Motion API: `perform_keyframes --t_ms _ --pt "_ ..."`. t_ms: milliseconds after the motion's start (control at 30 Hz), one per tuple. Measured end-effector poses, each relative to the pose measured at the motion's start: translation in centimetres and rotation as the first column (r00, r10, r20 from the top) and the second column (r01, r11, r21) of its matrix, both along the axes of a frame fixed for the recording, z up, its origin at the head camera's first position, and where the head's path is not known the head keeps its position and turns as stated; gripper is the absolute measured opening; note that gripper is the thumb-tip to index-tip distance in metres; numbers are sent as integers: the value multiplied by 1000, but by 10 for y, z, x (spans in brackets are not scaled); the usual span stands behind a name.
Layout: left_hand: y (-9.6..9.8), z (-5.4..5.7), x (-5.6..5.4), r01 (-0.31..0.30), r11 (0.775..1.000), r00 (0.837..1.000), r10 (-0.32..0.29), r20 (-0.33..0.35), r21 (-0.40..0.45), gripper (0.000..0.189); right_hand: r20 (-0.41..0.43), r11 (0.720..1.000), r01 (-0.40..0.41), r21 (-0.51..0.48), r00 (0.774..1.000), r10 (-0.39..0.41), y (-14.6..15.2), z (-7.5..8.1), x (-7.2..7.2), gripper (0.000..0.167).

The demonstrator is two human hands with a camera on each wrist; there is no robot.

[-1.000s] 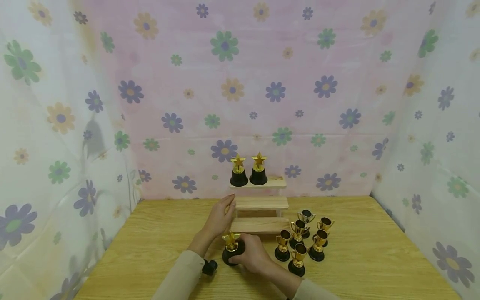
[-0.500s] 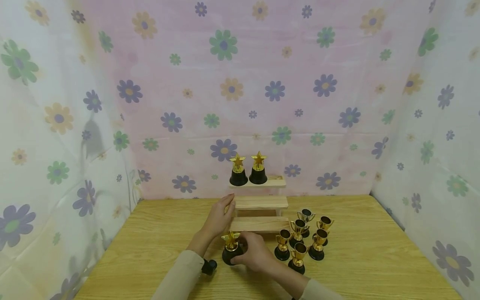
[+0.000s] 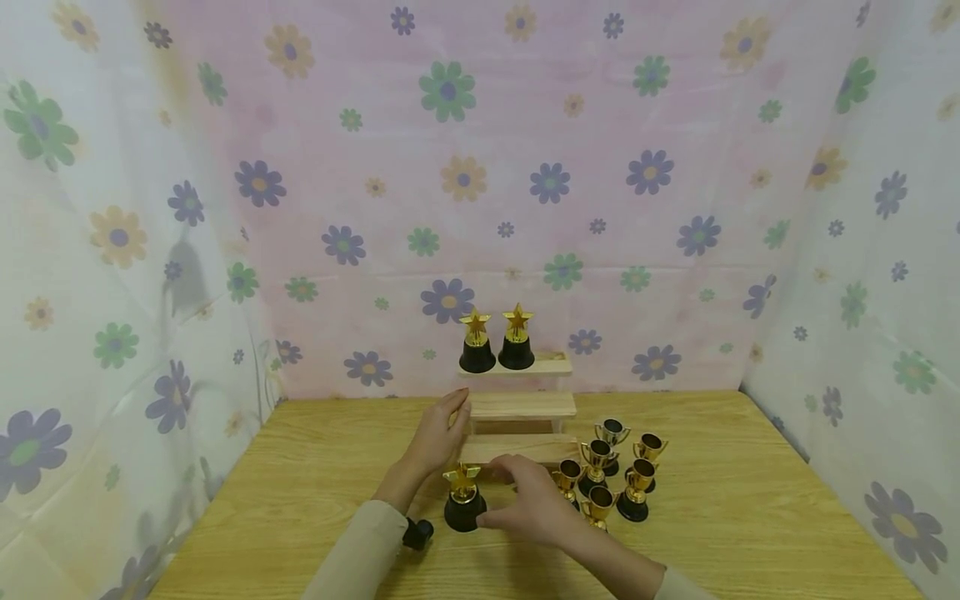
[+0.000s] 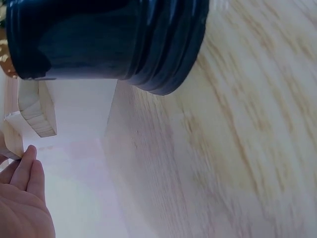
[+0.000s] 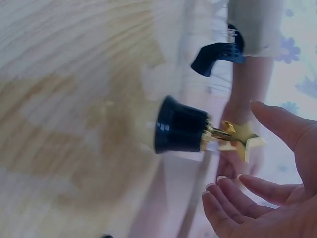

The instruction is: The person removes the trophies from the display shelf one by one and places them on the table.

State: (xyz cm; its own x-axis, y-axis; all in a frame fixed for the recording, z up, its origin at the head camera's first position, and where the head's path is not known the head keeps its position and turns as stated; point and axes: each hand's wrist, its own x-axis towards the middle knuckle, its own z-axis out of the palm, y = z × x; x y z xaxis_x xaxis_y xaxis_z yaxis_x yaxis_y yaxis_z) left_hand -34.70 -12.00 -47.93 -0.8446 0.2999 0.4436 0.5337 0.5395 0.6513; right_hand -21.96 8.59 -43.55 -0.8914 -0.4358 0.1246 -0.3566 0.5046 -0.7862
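A star trophy [image 3: 465,500] with a gold star and black bell-shaped base stands upright on the table before a stepped wooden stand [image 3: 522,406]. My right hand [image 3: 536,504] is just right of it, thumb and fingers spread and apart from it; the right wrist view shows a gap between that trophy [image 5: 181,126] and the curved fingers. My left hand [image 3: 437,433] holds the left end of the stand's middle step. In the left wrist view the fingertips [image 4: 30,151] meet a board end, and the trophy's black base [image 4: 99,39] fills the top.
Two more star trophies [image 3: 497,353] stand on the top step, at its left and middle. Several small cup trophies [image 3: 640,479], mostly gold, cluster right of the stand. A black strap device [image 3: 418,534] is on the left wrist. Flowered cloth [image 3: 510,233] encloses the table.
My right hand has let go of the star trophy and drawn back to the right, its fingers now spread. The trophy stays in place. My left hand has not moved.
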Motion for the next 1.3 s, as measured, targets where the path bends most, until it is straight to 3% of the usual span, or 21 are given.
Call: perform_keyframes --t_ms 233,500,633,800,1300 --pt "-1 0 0 -1 1000 1000 1 25 11 47 -14 1000 24 14 1000 -24 17 26 8 72" --pt "-1 -1 0 5 1000 1000 -5 -28 0 46 -62 995 99 15 993 -98 39 58 6 69" --pt "0 -1 0 15 1000 999 -15 -31 15 46 -107 987 155 33 983 -150 51 71 -3 69" --pt "-1 -1 -1 19 1000 999 -18 -31 20 46 -125 986 162 44 980 -155 64 79 -18 73" --pt "-1 0 0 -4 1000 1000 4 -21 5 46 -142 980 192 56 973 -182 78 86 -59 68"
